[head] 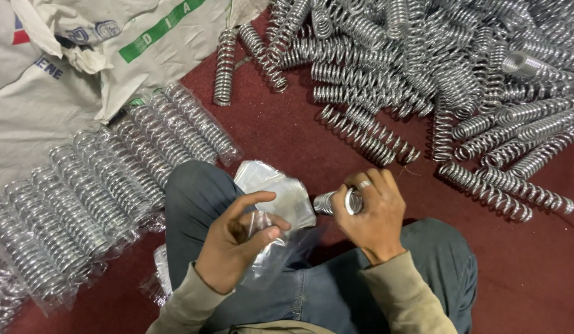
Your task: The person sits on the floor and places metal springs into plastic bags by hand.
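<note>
Steel coil springs already sealed in clear plastic sleeves (107,185) lie in a row beyond the left hand (237,241) — a large heap of bare shiny springs (435,80) waits past the right hand (373,213). Right fingers clamp one short silver coil spring (336,202); left fingers pinch an empty clear plastic bag (274,198), just beside the spring's free end.

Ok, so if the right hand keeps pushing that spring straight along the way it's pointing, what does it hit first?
The right hand holds a metal spring with its free end pointing toward the left hand. Going straight on, it would probably meet the clear plastic bag that the left hand pinches first, though depth is hard to judge.
</note>
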